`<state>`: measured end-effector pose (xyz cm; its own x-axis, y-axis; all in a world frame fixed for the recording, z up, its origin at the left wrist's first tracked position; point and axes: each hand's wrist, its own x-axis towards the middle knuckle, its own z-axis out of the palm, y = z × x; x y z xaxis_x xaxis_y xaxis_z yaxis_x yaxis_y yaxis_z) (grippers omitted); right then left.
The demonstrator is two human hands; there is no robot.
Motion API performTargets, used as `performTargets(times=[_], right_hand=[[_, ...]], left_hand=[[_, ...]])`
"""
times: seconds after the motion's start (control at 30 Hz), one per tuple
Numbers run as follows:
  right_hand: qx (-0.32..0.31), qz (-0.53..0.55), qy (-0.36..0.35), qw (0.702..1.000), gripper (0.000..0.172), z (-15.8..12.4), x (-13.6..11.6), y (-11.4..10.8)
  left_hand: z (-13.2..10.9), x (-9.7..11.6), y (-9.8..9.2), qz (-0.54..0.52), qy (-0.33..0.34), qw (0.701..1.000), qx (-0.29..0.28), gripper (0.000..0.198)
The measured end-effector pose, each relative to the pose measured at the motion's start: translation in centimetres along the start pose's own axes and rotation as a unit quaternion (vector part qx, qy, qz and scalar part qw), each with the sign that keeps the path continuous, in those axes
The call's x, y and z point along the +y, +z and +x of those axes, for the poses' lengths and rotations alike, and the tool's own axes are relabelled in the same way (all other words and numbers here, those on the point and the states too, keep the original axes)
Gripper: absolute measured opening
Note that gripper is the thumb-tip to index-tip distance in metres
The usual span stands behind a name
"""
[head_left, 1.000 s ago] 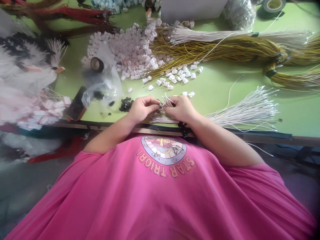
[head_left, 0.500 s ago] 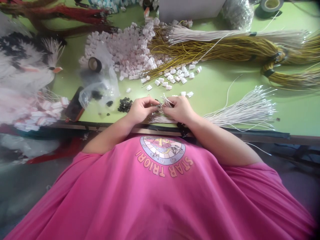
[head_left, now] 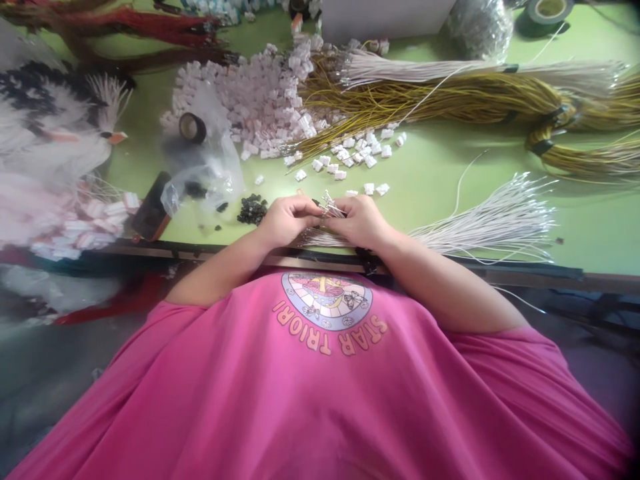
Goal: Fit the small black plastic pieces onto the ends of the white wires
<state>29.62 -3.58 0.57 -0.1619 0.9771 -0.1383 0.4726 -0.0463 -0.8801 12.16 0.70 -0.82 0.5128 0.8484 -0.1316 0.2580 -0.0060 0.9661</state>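
Note:
My right hand [head_left: 364, 219] is closed round the ends of several white wires [head_left: 331, 207], whose tips stick up between its fingers and thumb. My left hand [head_left: 287, 220] is pinched at those tips, its fingertips touching the right hand's; what it grips is too small to make out. A bundle of white wires [head_left: 490, 217] spreads over the green table to the right, behind my right forearm. Small black pieces [head_left: 251, 209] lie in a heap just left of my left hand. A few white connectors [head_left: 369, 189] lie beyond my hands.
A large heap of white connectors [head_left: 265, 100] covers the middle of the green table [head_left: 430, 167]. Yellow wire bundles [head_left: 450, 100] stretch to the right. A clear plastic bag [head_left: 215, 160], a tape roll [head_left: 192, 128] and a dark box-like object [head_left: 154, 207] are at the left.
My left hand has moved slightly right, and its fingertips have closed in against the wire tips at my right hand. The whole view has shifted slightly.

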Motion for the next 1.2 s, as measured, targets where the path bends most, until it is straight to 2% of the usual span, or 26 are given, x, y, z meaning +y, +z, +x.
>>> performTargets(times=[0.37, 0.73, 0.9, 1.2], right_hand=[[-0.014, 0.062, 0.079, 0.995, 0.015, -0.13, -0.70, -0.62], [0.021, 0.035, 0.033, 0.999, 0.015, -0.12, -0.17, -0.10], [0.007, 0.057, 0.039, 0.998, 0.013, -0.22, -0.31, -0.13], [-0.002, 0.035, 0.036, 0.999, 0.019, 0.01, -0.03, -0.08]], left_hand=[[-0.17, 0.03, -0.32, 0.017, -0.022, 1.000, 0.009, 0.016], [0.00, -0.04, 0.04, -0.049, -0.056, 0.997, 0.004, 0.024], [-0.06, 0.07, 0.00, -0.086, -0.074, 0.994, 0.000, 0.028], [0.08, -0.22, 0.20, -0.028, -0.039, 0.999, -0.016, 0.025]])
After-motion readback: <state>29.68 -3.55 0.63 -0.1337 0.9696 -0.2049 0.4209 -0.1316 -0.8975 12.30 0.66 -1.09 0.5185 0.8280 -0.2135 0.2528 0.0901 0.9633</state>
